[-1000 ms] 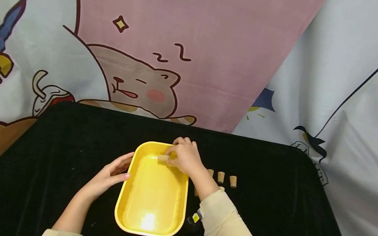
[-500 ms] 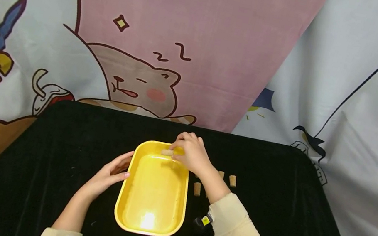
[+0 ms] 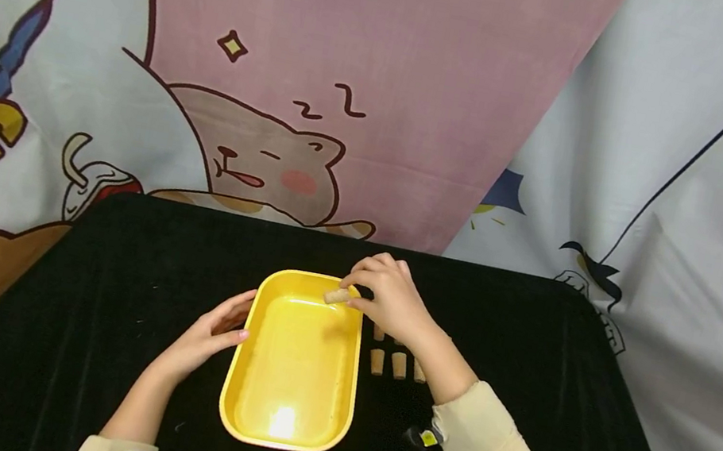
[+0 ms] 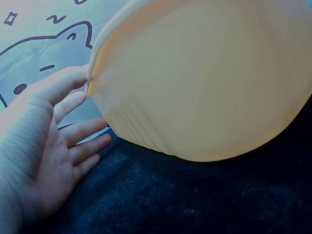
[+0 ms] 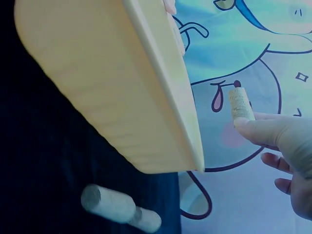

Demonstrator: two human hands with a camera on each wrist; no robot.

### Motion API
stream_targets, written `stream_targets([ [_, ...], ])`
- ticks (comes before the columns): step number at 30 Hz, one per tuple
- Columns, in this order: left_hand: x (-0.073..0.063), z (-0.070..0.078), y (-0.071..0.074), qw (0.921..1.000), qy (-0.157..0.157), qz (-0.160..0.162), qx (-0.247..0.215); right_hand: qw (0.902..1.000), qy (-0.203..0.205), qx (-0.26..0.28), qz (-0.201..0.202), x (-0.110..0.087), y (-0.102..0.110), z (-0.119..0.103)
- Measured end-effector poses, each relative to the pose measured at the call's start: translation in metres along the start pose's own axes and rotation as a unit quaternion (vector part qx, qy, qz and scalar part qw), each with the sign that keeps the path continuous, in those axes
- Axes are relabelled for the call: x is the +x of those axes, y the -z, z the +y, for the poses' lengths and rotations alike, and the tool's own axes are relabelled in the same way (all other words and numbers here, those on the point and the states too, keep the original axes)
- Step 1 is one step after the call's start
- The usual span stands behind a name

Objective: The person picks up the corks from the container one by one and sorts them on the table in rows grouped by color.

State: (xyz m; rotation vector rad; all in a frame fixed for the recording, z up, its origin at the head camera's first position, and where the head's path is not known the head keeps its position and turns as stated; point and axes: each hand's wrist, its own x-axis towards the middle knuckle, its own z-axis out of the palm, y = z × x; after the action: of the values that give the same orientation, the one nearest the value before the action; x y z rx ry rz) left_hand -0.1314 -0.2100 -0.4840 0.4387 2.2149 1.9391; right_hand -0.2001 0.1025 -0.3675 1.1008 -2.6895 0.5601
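A yellow tray (image 3: 291,374) with rounded corners stands on the black cloth. My left hand (image 3: 207,339) rests against its left side, the thumb at the rim and the fingers nearly straight, as the left wrist view (image 4: 53,141) also shows. Between thumb and fingertips, my right hand (image 3: 392,299) pinches a cork stopper (image 3: 337,296) above the tray's far right corner. In the right wrist view the pinched cork (image 5: 241,105) points upward, beyond the tray's rim. Inside the tray, only the bare yellow floor and a bright reflection show.
Several more cork stoppers (image 3: 398,365) stand in rows just right of the tray, some partly hidden by my right forearm. The black cloth (image 3: 528,352) covers the table. Behind it hangs a printed cartoon curtain (image 3: 401,39).
My right hand has moved right and slightly away, carrying the cork from inside the tray's far end toward its far right corner. The left hand and the tray have stayed put.
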Motion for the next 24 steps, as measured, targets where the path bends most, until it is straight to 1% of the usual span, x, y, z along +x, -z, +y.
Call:
stream_targets([
  [7, 0.0, 0.0, -0.001, 1.0, -0.003, -0.001, 0.004, 0.9995, 0.023, 0.022, 0.008, -0.019, 0.016, 0.005],
  [14, -0.001, 0.001, -0.001, 0.9999, -0.004, 0.001, 0.01, 0.9986, 0.014, 0.051, -0.005, -0.039, 0.026, 0.013],
  [21, -0.002, 0.001, -0.001, 1.0, 0.0, 0.001, 0.007, 0.9969, 0.017, 0.074, -0.018, -0.054, 0.032, 0.022],
  [24, -0.002, 0.001, -0.001, 1.0, 0.002, 0.001, 0.007, 0.9965, 0.011, 0.08, -0.02, -0.061, 0.034, 0.028],
])
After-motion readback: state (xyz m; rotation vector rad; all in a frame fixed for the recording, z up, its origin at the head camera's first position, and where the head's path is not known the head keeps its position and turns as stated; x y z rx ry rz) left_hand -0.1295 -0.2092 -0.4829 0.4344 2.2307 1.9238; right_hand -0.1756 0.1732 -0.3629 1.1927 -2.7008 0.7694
